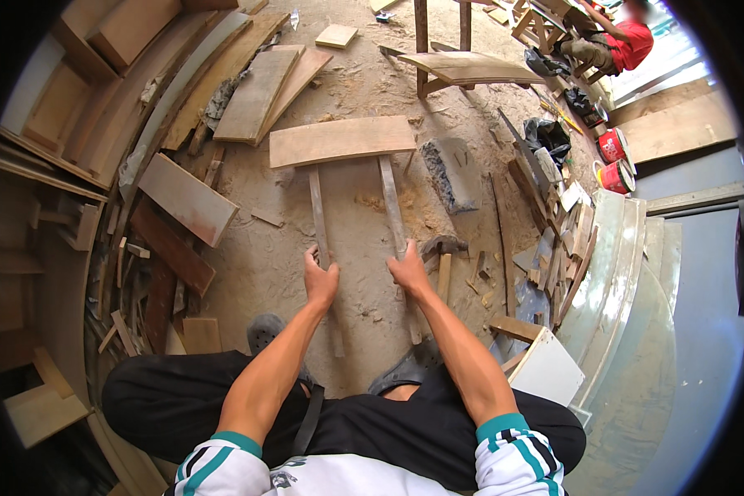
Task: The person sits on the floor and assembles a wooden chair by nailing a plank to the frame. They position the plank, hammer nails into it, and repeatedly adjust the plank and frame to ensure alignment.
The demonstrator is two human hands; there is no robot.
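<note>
Two narrow wooden strips run away from me, roughly side by side, above the dusty floor. My left hand [321, 279] is closed around the left strip [317, 207], thumb on the inner side. On the right strip [392, 202], my right hand [408, 268] is closed in a similar grip. The near ends of both strips reach back between my feet. Across their far ends lies a pale wooden board [343, 142]; whether it is fastened to them I cannot tell. What looks like a hammer [444, 245] with a wooden handle rests right of my right hand.
Loose boards [188, 198] and wooden shelving [66, 107] line the left. At the right are scrap wood [574, 240], glass sheets [612, 273] and red cans [614, 176]. A whitish block [453, 169] sits beyond the hammer. Far right, a person in red [632, 41] sits.
</note>
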